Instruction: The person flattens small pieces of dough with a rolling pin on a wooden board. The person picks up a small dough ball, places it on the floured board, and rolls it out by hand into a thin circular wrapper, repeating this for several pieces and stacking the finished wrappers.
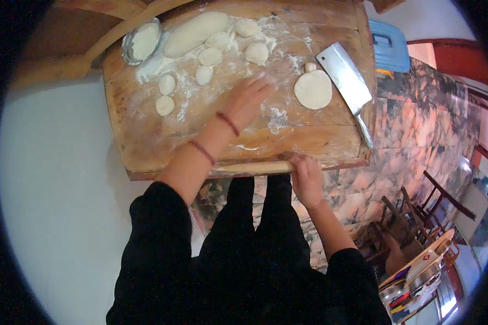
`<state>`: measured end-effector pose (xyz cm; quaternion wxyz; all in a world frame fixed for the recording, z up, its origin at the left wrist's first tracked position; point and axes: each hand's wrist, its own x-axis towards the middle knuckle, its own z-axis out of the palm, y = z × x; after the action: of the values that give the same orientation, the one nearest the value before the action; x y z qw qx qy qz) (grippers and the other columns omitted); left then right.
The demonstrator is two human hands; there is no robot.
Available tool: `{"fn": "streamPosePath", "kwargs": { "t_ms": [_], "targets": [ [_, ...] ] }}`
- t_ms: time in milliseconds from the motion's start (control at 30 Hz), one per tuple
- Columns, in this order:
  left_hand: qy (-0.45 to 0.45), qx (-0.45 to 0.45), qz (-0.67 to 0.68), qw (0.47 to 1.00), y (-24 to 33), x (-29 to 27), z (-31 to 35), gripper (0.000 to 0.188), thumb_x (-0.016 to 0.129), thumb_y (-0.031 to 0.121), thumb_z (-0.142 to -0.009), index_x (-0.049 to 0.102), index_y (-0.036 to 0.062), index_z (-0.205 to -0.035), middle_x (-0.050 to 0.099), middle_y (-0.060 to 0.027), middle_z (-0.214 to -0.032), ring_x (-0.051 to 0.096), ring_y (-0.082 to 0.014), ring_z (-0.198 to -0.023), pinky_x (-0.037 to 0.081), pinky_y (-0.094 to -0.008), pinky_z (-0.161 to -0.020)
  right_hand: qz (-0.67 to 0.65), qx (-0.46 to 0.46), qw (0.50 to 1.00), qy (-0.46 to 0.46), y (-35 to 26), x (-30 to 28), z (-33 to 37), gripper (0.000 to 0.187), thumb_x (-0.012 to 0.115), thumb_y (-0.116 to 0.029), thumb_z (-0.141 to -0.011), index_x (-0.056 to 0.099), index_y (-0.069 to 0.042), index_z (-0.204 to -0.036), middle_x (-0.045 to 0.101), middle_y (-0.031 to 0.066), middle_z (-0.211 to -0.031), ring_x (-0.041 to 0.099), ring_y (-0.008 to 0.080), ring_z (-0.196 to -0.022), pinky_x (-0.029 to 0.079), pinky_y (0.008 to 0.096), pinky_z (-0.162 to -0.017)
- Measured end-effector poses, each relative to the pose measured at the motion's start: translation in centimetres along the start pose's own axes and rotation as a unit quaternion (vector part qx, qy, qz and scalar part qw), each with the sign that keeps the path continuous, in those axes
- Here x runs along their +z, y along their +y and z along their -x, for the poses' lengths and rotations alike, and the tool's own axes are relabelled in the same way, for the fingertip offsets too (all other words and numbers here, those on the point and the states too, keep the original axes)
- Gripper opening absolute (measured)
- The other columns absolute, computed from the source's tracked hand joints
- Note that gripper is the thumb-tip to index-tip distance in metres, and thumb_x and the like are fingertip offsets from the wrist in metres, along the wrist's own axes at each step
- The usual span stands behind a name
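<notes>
My left hand reaches over the floured wooden board, fingers stretched out and slightly blurred, with nothing visible in them. Ahead of it are several small dough pieces and a thick dough log. At the board's front edge, my right hand is closed on the right end of a pale rolling pin, which lies along that edge. Further right lies a flat dough round, a small dough lump touching its far side. A metal cleaver rests beside it, handle toward me.
A bowl of flour stands at the board's far left corner. Beyond the right edge are a blue plastic container and a marbled floor. Wooden chairs and a cluttered table stand at lower right.
</notes>
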<state>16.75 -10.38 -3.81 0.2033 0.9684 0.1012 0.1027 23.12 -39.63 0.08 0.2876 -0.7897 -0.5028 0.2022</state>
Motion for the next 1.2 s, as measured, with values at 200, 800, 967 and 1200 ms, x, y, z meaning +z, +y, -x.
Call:
{"fn": "streamPosePath", "kwargs": {
  "t_ms": [200, 800, 967, 1200],
  "targets": [
    [0.059, -0.234, 0.19, 0.952, 2.7, -3.7, 7.5, 0.058, 0.054, -0.001, -0.087, 0.049, 0.0092, -0.145, 0.065, -0.016, -0.133, 0.059, -0.0372, -0.125, 0.051, -0.0463, -0.102, -0.026, -0.052, 0.998, -0.031, -0.5, 0.9, -2.5, 0.039, 0.066, 0.007, -0.075, 0.059, -0.008, -0.11, 0.065, 0.0126, -0.112, 0.062, 0.0361, -0.098, 0.048, 0.0456, -0.085],
    [0.083, -0.222, -0.032, 0.971, -1.3, -0.1, 2.6, 0.079, 0.064, 0.043, -0.096, 0.034, 0.0065, -0.158, 0.035, -0.0151, -0.164, 0.031, -0.0361, -0.151, 0.022, -0.0589, -0.122, 0.011, -0.092, 0.994, -0.058, -3.1, 3.3, -6.0, 0.037, 0.063, 0.005, -0.077, 0.061, -0.005, -0.113, 0.062, 0.0161, -0.114, 0.058, 0.0385, -0.097, 0.048, 0.0477, -0.083],
    [0.203, -0.292, 0.244, 0.902, -6.0, -5.7, 1.7, 0.028, 0.064, 0.02, -0.095, 0.067, 0.007, -0.119, 0.069, -0.0191, -0.119, 0.066, -0.0382, -0.108, 0.053, -0.0449, -0.094, -0.007, -0.054, 0.997, -0.058, -3.9, 3.6, -4.5, 0.036, 0.065, 0.003, -0.079, 0.061, -0.005, -0.114, 0.06, 0.0189, -0.107, 0.058, 0.0411, -0.094, 0.047, 0.0497, -0.08],
    [0.197, -0.367, -0.122, 0.901, -23.3, -14.4, 1.8, 0.027, 0.074, 0.024, -0.088, 0.075, 0.0163, -0.114, 0.072, -0.0124, -0.12, 0.069, -0.0348, -0.106, 0.056, -0.0421, -0.092, -0.015, -0.04, 0.996, -0.072, -6.4, 5.1, -4.5, 0.041, 0.067, 0.007, -0.073, 0.059, -0.006, -0.111, 0.065, 0.0158, -0.111, 0.061, 0.039, -0.098, 0.049, 0.0469, -0.084]
  ]
}}
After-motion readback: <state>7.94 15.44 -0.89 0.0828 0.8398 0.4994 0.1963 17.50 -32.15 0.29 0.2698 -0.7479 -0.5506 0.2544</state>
